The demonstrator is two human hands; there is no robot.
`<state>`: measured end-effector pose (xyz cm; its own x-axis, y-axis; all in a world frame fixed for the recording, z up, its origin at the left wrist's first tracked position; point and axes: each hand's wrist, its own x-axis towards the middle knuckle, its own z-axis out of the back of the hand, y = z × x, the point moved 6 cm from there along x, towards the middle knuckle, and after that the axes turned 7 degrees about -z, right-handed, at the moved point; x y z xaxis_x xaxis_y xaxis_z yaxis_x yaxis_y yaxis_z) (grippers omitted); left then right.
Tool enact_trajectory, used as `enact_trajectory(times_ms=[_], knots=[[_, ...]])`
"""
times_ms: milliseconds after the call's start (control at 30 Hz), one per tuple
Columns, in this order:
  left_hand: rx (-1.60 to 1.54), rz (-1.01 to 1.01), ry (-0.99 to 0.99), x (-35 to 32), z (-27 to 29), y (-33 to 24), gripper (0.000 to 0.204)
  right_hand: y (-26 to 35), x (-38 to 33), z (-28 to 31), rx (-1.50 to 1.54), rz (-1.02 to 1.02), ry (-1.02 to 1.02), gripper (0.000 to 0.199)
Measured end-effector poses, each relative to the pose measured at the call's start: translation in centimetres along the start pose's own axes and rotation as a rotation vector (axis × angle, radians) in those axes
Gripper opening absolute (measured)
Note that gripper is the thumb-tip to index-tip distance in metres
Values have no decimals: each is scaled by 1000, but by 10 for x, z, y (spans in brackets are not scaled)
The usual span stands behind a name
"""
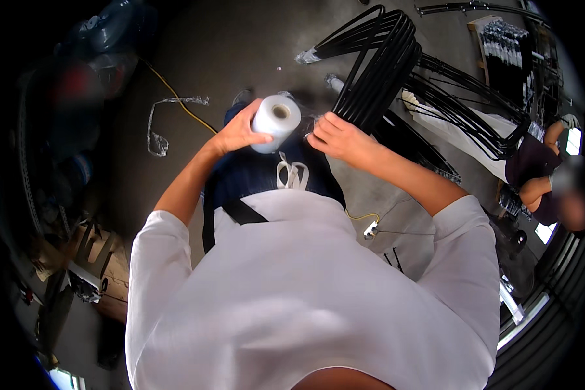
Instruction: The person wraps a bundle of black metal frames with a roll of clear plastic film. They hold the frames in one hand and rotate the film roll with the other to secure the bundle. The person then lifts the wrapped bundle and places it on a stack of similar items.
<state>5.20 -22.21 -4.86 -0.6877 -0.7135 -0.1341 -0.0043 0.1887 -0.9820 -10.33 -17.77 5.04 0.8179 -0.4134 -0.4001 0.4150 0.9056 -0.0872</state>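
My left hand (239,130) is wrapped round a roll of clear stretch film (286,112), its cardboard core facing up, held in front of my waist. Just to the right, my right hand (344,140) is closed with its fingers curled, pinching a loose piece of plastic film (310,123) that shows between it and the roll. Beyond my right fingers stands a bundle of bent black tubes (380,75), nested together. Crumpled clear film wraps some of the tube ends (307,56). What lies under my right palm is hidden.
At the right, a co-worker (530,162) in a dark top leans near more black tubes (465,107). A strip of clear film (158,140) and a yellow cord (175,96) lie on the floor at left. Cardboard (114,276) stands lower left; a white power strip (370,229) lies behind my right arm.
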Motion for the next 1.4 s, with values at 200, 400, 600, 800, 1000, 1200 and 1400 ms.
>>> enact_trajectory(times_ms=[200,400,600,800,1000,1200,1400], knots=[[252,-126,339,-37,-41,-61,77,-6,9,4,179,26,-32,60],[363,-131,514,-8,-89,-73,70,-13,30,12,255,83,-25,60],[435,-148,482,-3,-102,-61,71,-12,16,6,261,60,-33,65],[526,-147,518,6,-100,-64,71,-13,12,7,341,86,-209,57],[459,-104,482,11,-98,-64,72,-15,36,-1,542,162,-32,18],[502,-68,520,15,-102,-69,71,-23,10,1,723,210,-375,21],[492,-93,541,15,-97,-82,67,-44,-34,32,623,-224,-596,48]])
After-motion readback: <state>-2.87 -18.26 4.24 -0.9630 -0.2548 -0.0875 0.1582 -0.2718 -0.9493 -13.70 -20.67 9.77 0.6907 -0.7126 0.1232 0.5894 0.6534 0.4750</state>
